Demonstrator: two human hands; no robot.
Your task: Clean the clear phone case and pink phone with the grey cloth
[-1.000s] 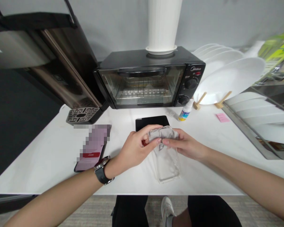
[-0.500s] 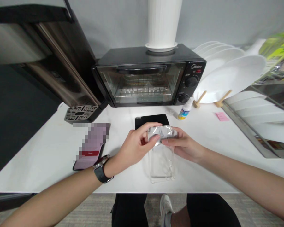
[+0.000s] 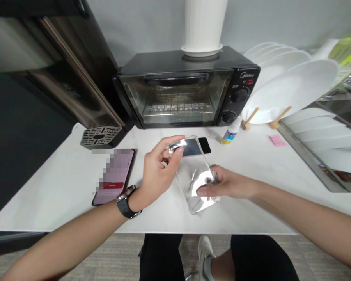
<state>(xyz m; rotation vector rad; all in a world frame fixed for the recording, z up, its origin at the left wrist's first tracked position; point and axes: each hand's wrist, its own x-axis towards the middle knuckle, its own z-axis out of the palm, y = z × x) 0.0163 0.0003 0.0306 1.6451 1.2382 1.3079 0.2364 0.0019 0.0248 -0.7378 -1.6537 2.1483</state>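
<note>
Over the white counter, both hands hold a clear phone case (image 3: 194, 171) tilted between them. My left hand (image 3: 160, 171) pinches its upper left corner, thumb on top. My right hand (image 3: 224, 183) grips the lower right part, thumb lying across the face. Bright, shiny patches show around that thumb; whether they are film or glare I cannot tell. A dark phone (image 3: 205, 145) lies on the counter behind the case and is partly seen through it. Left of my left hand lies another phone (image 3: 117, 171) with a lit, partly blurred screen. A watch (image 3: 126, 202) is on my left wrist.
A black toaster oven (image 3: 175, 97) stands at the back, a white pot (image 3: 205, 25) on it. Right of it are a small spray bottle (image 3: 231, 132), a pink note (image 3: 277, 140) and white plates (image 3: 295, 89) in a wooden rack. A drink dispenser (image 3: 101, 136) stands left.
The case has turned and tilted. My right hand has moved down to its lower part, while my left hand has shifted left and up a little. More of the dark phone shows.
</note>
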